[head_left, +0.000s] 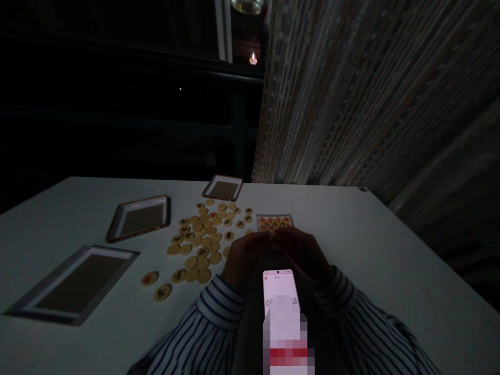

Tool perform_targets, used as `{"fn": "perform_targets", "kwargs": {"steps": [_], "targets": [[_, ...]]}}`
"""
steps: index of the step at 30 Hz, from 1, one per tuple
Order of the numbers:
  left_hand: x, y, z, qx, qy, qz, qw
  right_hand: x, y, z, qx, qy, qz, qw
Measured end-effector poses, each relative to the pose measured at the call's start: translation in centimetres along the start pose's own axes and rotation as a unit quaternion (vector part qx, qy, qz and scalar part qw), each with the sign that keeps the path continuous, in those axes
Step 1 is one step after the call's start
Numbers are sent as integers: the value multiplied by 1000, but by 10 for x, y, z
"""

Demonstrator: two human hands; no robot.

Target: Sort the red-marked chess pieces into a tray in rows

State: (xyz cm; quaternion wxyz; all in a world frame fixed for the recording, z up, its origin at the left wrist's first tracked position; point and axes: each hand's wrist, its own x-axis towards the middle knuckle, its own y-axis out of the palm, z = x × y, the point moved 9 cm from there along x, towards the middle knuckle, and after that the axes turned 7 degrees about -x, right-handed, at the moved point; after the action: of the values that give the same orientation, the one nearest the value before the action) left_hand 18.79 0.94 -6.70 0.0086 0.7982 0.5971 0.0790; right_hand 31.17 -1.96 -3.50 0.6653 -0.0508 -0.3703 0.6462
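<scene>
In dim light my left hand and my right hand meet above the white table, fingers curled together just in front of a small tray of red-marked round pieces. What the fingers hold, if anything, is hidden in the dark. Several loose round wooden game pieces with dark and red marks lie scattered left of my hands. A lit phone shows below my wrists. Both sleeves are striped.
Three shallow rectangular trays lie on the table: a grey one at front left, a brown-rimmed one behind it, and a small one at the far edge. A striped curtain hangs at right.
</scene>
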Motion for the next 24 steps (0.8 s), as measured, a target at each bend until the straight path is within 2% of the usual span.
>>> {"fn": "perform_targets", "kwargs": {"steps": [7,11,14,19,21,24], "targets": [[1,-4,6,-19,-6,-12,1000,0,-3,13,-123,-65,-6,990],[2,-3,6,-15,-2,-16,1000,3,1,22,-184,-81,36,979],[1,-1,3,6,7,-7,1000,2,0,22,-204,-87,42,974],[0,-10,-10,148,83,-28,985,-2,-17,7,-259,-87,-11,962],[-1,-12,-14,222,123,-36,967,-2,-24,-1,-272,-79,-23,959],[-2,-6,-15,312,170,-16,935,-2,-33,-10,-274,-78,-41,958]]}}
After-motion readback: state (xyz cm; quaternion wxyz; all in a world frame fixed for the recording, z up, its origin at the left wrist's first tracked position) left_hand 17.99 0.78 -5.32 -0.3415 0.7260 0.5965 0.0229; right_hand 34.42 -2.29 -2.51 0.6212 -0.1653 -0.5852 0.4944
